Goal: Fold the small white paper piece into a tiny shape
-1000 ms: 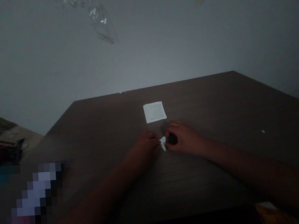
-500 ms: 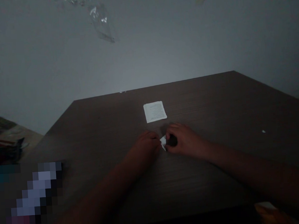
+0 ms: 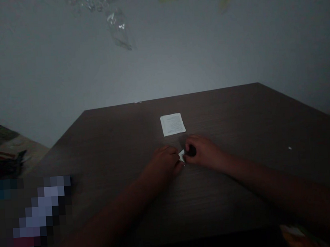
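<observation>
Between my two hands, just above the dark wooden table (image 3: 120, 130), is a small folded piece of white paper (image 3: 181, 155). My left hand (image 3: 165, 160) is closed on its left side, the fingers pressed together. At its right edge, the thumb and index finger of my right hand (image 3: 201, 151) curl into a pinch on the paper. Dim light and the fingers hide most of its folds. Just beyond my hands lies a stack of square white paper sheets (image 3: 173, 124) with print on the top one.
A tiny white scrap (image 3: 290, 148) lies on the right of the table. Clear plastic (image 3: 120, 27) hangs on the pale wall (image 3: 205, 46) behind. A pixelated patch (image 3: 41, 209) covers the lower left. Dark and red items (image 3: 5, 163) are beyond the table's left edge.
The white paper shows smaller between my fingers, and my hands are slightly closer together. My left thumb has come forward beneath it. The whole view has shifted a little.
</observation>
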